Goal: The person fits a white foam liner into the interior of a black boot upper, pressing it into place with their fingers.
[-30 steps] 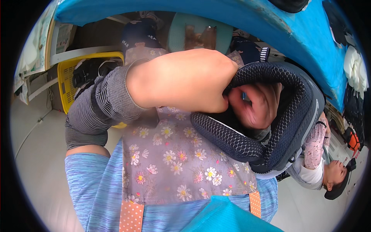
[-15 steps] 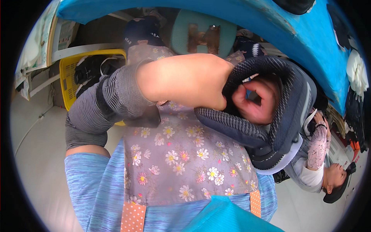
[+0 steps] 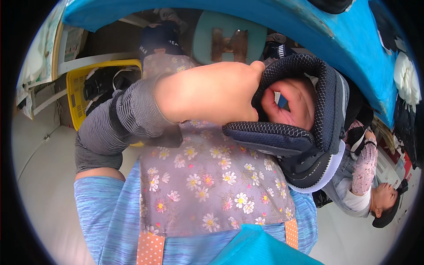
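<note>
A dark navy shoe (image 3: 333, 110) with a padded mesh collar and a white lower edge is held up on the right, in front of my lap. From the left, my left hand (image 3: 225, 90) reaches across and closes on the shoe's near opening edge, its fingertips hidden by the padding. Inside the opening shows my right hand (image 3: 293, 99), with thumb and fingers curled into a ring near the lining. What those fingertips pinch, if anything, cannot be made out. The shoe hides my right wrist and forearm.
A yellow basket (image 3: 75, 95) with dark shoes stands at the left. A blue-covered table (image 3: 282, 20) curves across the top and right, above a green stool (image 3: 205, 39). At the right a person (image 3: 360, 176) in a dark cap sits close by.
The shoe and the hand inside it have shifted slightly up and left, and the shoe has tilted a little. My left hand keeps hold of its edge.
</note>
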Available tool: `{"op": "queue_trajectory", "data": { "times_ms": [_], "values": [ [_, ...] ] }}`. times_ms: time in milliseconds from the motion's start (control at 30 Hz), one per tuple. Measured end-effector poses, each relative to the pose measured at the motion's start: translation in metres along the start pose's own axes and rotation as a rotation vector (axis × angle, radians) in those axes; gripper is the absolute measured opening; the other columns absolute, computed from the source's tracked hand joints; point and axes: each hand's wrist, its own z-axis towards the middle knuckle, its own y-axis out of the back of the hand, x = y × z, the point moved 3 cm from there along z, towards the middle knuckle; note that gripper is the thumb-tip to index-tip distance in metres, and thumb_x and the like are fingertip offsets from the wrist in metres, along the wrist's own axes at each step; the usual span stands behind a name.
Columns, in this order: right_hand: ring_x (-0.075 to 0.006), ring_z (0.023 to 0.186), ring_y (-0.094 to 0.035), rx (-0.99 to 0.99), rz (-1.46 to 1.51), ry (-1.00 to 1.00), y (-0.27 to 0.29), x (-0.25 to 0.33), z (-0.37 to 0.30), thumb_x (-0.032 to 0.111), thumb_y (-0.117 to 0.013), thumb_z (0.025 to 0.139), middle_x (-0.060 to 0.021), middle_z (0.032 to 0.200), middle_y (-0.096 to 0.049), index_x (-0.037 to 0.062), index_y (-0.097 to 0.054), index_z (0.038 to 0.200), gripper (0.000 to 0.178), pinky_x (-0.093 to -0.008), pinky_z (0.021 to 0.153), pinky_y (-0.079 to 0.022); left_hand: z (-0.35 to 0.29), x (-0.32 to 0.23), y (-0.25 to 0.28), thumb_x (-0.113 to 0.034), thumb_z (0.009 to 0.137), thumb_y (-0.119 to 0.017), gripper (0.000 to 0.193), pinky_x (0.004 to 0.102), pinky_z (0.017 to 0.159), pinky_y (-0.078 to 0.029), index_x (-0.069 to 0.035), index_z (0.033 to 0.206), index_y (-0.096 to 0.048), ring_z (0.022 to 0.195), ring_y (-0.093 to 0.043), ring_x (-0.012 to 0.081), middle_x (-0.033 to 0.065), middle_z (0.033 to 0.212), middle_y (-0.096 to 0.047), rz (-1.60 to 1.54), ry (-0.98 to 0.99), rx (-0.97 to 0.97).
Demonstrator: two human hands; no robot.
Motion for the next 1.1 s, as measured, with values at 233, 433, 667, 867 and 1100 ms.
{"op": "queue_trajectory", "data": {
  "times_ms": [233,433,667,867,1100],
  "values": [
    [-0.0268,0.084,-0.065,-0.135,-0.048,0.116,-0.016,-0.009,-0.010,-0.002,-0.074,0.076,-0.0106,0.093,-0.067,0.0061,-0.059,0.101,0.031,-0.0365,0.080,-0.051,0.008,0.004,-0.011,-0.017,0.076,-0.067,0.041,0.0463,0.072,-0.053,0.010,0.101,-0.050,0.082,-0.066,0.0426,0.0284,0.082,-0.065,-0.006,-0.041,-0.044],
    [-0.0261,0.085,-0.065,-0.127,-0.084,0.069,0.017,-0.019,-0.022,-0.002,-0.075,0.077,-0.0106,0.094,-0.067,0.0056,-0.061,0.101,0.029,-0.0360,0.081,-0.051,0.011,0.002,-0.015,-0.018,0.077,-0.068,0.047,0.0461,0.073,-0.053,0.011,0.108,-0.048,0.083,-0.066,0.0419,0.0279,0.084,-0.065,-0.019,-0.072,0.026],
    [-0.0254,0.086,-0.066,-0.009,-0.007,-0.031,0.016,-0.024,-0.017,-0.003,-0.076,0.078,-0.0106,0.096,-0.068,0.0047,-0.066,0.102,0.027,-0.0353,0.081,-0.051,0.008,0.001,-0.015,-0.018,0.076,-0.067,0.057,0.0455,0.072,-0.052,0.011,0.120,-0.044,0.081,-0.066,0.0415,0.0270,0.083,-0.065,-0.120,-0.097,-0.047],
    [-0.0257,0.087,-0.066,0.040,0.027,-0.114,0.016,-0.008,-0.007,-0.004,-0.076,0.078,-0.0100,0.096,-0.068,0.0041,-0.068,0.103,0.028,-0.0350,0.083,-0.051,0.009,-0.003,-0.014,-0.016,0.076,-0.066,0.061,0.0457,0.071,-0.052,0.014,0.123,-0.042,0.080,-0.066,0.0416,0.0269,0.080,-0.065,-0.037,-0.101,-0.007],
    [-0.0268,0.085,-0.066,0.003,0.052,-0.023,0.015,-0.007,-0.003,-0.004,-0.076,0.076,-0.0110,0.093,-0.067,0.0034,-0.064,0.098,0.026,-0.0351,0.083,-0.050,0.005,-0.014,-0.011,-0.013,0.075,-0.065,0.060,0.0474,0.071,-0.053,0.014,0.123,-0.043,0.079,-0.066,0.0429,0.0288,0.080,-0.065,-0.009,-0.066,-0.014]
  ]
}}
